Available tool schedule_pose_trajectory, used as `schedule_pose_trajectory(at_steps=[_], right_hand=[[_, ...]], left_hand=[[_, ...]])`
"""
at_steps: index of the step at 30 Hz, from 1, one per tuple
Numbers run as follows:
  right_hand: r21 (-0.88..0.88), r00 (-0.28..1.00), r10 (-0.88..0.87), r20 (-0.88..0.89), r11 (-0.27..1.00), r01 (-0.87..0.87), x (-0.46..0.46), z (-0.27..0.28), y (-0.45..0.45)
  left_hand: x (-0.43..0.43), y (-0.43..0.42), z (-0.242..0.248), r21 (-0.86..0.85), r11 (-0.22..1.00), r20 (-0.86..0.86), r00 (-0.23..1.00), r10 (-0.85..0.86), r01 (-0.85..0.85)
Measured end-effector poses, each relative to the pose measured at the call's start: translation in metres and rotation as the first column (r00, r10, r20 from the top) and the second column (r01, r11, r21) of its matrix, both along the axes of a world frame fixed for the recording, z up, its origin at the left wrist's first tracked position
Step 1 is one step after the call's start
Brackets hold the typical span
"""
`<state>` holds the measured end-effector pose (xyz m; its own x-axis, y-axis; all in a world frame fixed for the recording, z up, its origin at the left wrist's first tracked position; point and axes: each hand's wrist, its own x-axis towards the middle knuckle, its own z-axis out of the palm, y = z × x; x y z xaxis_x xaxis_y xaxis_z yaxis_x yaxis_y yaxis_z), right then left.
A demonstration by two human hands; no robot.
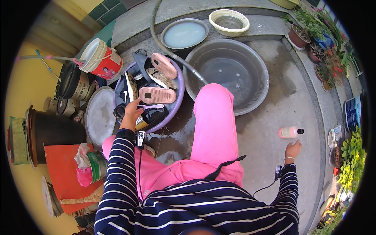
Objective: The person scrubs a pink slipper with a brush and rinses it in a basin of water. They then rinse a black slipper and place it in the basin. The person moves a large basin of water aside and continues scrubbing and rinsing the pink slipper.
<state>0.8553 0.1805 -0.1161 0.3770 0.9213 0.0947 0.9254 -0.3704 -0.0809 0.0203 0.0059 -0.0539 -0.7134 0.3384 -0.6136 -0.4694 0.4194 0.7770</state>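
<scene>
A purple plastic tub [181,100] in front of me on the left holds several shoes. My left hand [133,113] is at its near side, against a black sneaker [131,85] tipped so its sole shows. A brush with a pale purple handle [154,106] lies by my fingers, its other end hidden; whether I grip it is unclear. Two pink slippers [157,95] lie sole up, near a dirty patterned sole [160,77] and a black shoe [152,117]. Far right, my right hand [293,149], holding nothing, points its fingers toward a bottle of pink liquid [288,132] lying on the concrete.
A large grey basin [261,88] with shallow water stands ahead, a hose [179,58] reaching into it. Behind are a basin of cloudy water [184,33] and a cream basin [245,20]. A red-and-white bucket [105,64] stands left; potted plants [299,36] line the right.
</scene>
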Motion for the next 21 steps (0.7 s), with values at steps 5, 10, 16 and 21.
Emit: schedule_pose_trajectory(at_steps=[5, 10, 16, 21], right_hand=[[0.174, 0.948, 0.262, -0.180, 0.957, -0.231, -0.042, -0.014, 0.028], [0.287, 0.836, 0.486, -0.256, 0.864, -0.414, -0.058, -0.035, 0.041], [0.117, 0.861, 0.334, -0.385, 0.942, -0.313, -0.036, -0.049, 0.013], [0.080, 0.907, 0.291, -0.306, 0.957, -0.280, -0.025, -0.034, -0.007]], left_hand=[[0.001, -0.016, 0.041, -0.012, 0.997, -0.113, 0.991, 0.068, -0.070], [-0.002, -0.029, 0.109, 0.023, 1.000, -0.216, 0.976, 0.002, 0.004], [0.012, -0.001, 0.198, 0.234, 0.970, -0.265, 0.964, 0.001, 0.063], [0.012, 0.017, 0.231, 0.305, 0.936, -0.316, 0.946, -0.078, 0.179]])
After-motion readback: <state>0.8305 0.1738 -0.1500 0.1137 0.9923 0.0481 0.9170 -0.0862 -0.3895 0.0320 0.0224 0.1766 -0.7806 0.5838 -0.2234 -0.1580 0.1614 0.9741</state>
